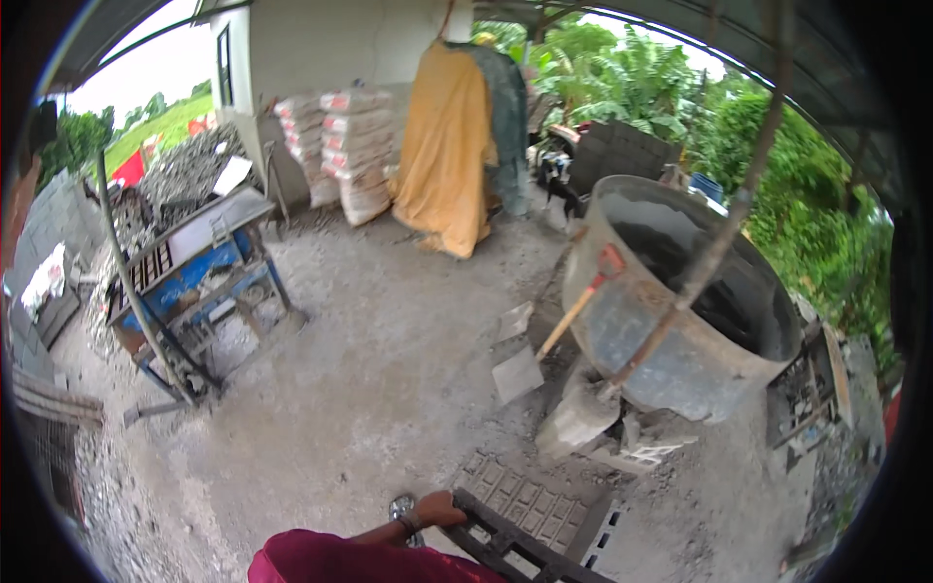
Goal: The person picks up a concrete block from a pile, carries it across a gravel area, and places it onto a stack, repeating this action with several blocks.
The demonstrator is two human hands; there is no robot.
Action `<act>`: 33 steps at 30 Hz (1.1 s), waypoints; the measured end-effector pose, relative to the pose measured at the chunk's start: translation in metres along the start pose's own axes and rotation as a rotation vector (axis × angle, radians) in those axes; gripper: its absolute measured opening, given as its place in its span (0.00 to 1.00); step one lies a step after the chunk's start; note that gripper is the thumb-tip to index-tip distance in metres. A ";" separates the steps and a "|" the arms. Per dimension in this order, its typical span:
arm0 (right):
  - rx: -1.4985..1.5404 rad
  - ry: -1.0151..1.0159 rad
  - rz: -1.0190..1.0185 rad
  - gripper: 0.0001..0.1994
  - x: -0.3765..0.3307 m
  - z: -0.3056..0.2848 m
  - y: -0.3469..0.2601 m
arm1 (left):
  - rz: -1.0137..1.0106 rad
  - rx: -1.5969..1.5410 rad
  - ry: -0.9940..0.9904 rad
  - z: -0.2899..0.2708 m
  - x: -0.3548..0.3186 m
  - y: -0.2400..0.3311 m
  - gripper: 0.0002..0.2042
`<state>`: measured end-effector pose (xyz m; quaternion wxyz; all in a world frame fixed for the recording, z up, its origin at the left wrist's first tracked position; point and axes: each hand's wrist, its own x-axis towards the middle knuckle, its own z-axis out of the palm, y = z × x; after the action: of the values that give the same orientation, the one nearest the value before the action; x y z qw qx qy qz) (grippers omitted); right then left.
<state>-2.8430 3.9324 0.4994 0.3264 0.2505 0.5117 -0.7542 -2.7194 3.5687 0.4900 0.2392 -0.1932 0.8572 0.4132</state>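
Note:
My left hand (pixel 439 508), at the end of a maroon sleeve, comes in at the lower edge with its fingers wrapped round the near-left corner of a dark frame (pixel 515 546). That frame has rectangular openings and looks like a block mould; its lower part runs out of the picture. Beyond it on the ground lies a grey patch of rectangular cells (pixel 525 500), with a strip with dark slots (pixel 604 537) along its right. A shoe (pixel 401 506) shows just behind my wrist. My right hand is out of view.
A large round metal tub (pixel 637 325) with dark material stands right, behind a roof post (pixel 700 272) set in a concrete footing. A red-and-wood-handled shovel (pixel 573 313) leans on it. A blue metal machine (pixel 190 291) stands left; stacked sacks (pixel 358 146) and an orange tarp (pixel 442 146) are at the back.

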 end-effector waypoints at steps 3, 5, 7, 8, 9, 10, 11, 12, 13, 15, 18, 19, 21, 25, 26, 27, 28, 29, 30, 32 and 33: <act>-0.028 -0.011 0.014 0.23 0.018 0.068 0.021 | -0.027 -0.100 0.039 -0.062 0.004 -0.056 0.27; -0.044 -0.017 0.046 0.23 0.026 0.106 0.043 | -0.071 -0.153 0.085 -0.111 -0.012 -0.089 0.26; -0.078 -0.043 0.069 0.23 0.032 0.145 0.058 | -0.120 -0.188 0.178 -0.155 -0.024 -0.119 0.25; -0.091 -0.056 0.083 0.23 0.036 0.164 0.064 | -0.157 -0.190 0.243 -0.174 -0.031 -0.137 0.25; -0.107 -0.071 0.098 0.23 0.041 0.183 0.066 | -0.195 -0.191 0.308 -0.193 -0.039 -0.154 0.24; -0.123 -0.085 0.107 0.23 0.047 0.202 0.068 | -0.204 -0.218 0.339 -0.212 -0.047 -0.168 0.23; -0.143 -0.106 0.113 0.23 0.057 0.221 0.070 | -0.214 -0.246 0.371 -0.231 -0.056 -0.182 0.23; -0.165 -0.121 0.123 0.23 0.064 0.240 0.070 | -0.222 -0.285 0.404 -0.246 -0.061 -0.195 0.23; -0.186 -0.139 0.129 0.23 0.075 0.258 0.071 | -0.247 -0.270 0.467 -0.260 -0.064 -0.208 0.22; -0.234 -0.172 0.135 0.23 0.096 0.300 0.068 | -0.292 -0.284 0.502 -0.290 -0.064 -0.230 0.23; -0.311 -0.242 0.166 0.23 0.140 0.371 0.066 | -0.370 -0.349 0.582 -0.320 -0.058 -0.265 0.24; -0.328 -0.266 0.170 0.23 0.154 0.393 0.064 | -0.383 -0.366 0.611 -0.330 -0.053 -0.274 0.24; -0.371 -0.312 0.192 0.23 0.189 0.448 0.066 | -0.412 -0.445 0.656 -0.353 -0.045 -0.295 0.24; -0.434 -0.396 0.218 0.22 0.263 0.566 0.075 | -0.488 -0.516 0.726 -0.414 -0.016 -0.336 0.24; -0.443 -0.430 0.226 0.22 0.284 0.601 0.079 | -0.511 -0.518 0.744 -0.437 -0.004 -0.350 0.24; -0.452 -0.451 0.245 0.22 0.300 0.634 0.082 | -0.546 -0.516 0.739 -0.453 0.005 -0.366 0.24; -0.470 -0.476 0.258 0.22 0.318 0.671 0.086 | -0.580 -0.513 0.731 -0.470 0.012 -0.381 0.24; -0.482 -0.505 0.254 0.22 0.334 0.708 0.083 | -0.539 -0.522 0.776 -0.495 0.019 -0.388 0.24; -0.493 -0.529 0.259 0.22 0.346 0.741 0.087 | -0.526 -0.525 0.796 -0.523 0.023 -0.399 0.24; -0.516 -0.577 0.265 0.22 0.366 0.807 0.092 | -0.508 -0.540 0.813 -0.575 0.025 -0.420 0.24; -0.534 -0.596 0.260 0.22 0.374 0.842 0.095 | -0.525 -0.472 0.813 -0.605 0.030 -0.432 0.24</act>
<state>-3.0566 3.0318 0.4705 0.6060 -0.0093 0.5366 -0.5872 -2.6669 2.8275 0.5362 -0.0668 -0.5940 0.6872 0.4129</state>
